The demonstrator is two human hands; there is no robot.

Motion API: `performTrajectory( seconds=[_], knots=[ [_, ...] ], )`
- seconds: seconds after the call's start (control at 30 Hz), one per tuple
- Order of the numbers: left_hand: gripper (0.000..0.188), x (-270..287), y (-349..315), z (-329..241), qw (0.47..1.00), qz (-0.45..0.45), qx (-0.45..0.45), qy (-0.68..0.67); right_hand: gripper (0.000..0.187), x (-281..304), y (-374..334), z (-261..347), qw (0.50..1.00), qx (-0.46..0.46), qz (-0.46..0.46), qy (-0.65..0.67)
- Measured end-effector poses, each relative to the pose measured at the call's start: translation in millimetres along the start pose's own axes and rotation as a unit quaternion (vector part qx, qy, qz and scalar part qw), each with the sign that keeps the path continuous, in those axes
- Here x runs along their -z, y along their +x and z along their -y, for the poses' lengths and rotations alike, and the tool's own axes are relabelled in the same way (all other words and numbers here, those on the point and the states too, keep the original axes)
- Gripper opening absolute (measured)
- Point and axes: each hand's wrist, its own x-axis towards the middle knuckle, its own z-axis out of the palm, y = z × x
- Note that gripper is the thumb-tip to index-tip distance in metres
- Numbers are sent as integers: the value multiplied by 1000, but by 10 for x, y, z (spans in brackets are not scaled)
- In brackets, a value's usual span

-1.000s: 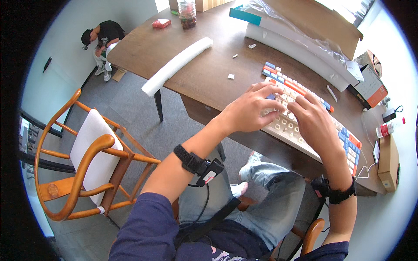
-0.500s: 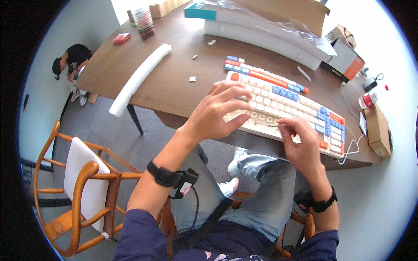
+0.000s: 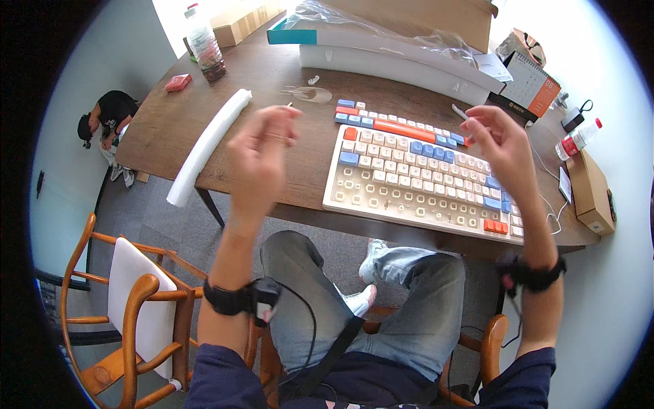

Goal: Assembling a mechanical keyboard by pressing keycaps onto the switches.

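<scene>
My left hand (image 3: 264,146) is raised over the table's near edge, left of the keyboard. Its fingers are bent and smeared by motion. Beyond it shows a blurred, translucent piece (image 3: 315,94) with thin prongs; its kind is unclear. My right hand (image 3: 503,140) hangs over the keyboard's right side with fingers loosely bent and apart, nothing visible in them. Its fingertips overlap a thin white strip (image 3: 458,110). The cream keyboard (image 3: 409,187) has bare switches in its lower rows; white, blue and orange keycaps remain above. Loose keycaps (image 3: 402,128) stand in rows behind it.
A white foam tube (image 3: 208,150) lies at the left, near a red packet (image 3: 178,82) and a bottle (image 3: 205,48). At the back is a large open box (image 3: 395,65). A calendar (image 3: 530,85), another bottle (image 3: 579,140) and a carton (image 3: 591,191) stand right. A person (image 3: 112,119) crouches far left.
Both hands have lifted off the keyboard, the left one leftward, the right one up and right. The translucent piece now shows beyond the left hand. The view has shifted slightly.
</scene>
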Motion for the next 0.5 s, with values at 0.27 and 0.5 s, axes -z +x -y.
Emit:
performTrajectory(
  seconds=[0.27,0.5],
  knots=[
    [24,646,24,772,960,-65,111,248,38,426,972,-1193,886,-32,173,-429],
    [13,529,-69,1014,920,-81,-29,382,27,364,1229,-1622,863,-77,200,-458]
  ],
)
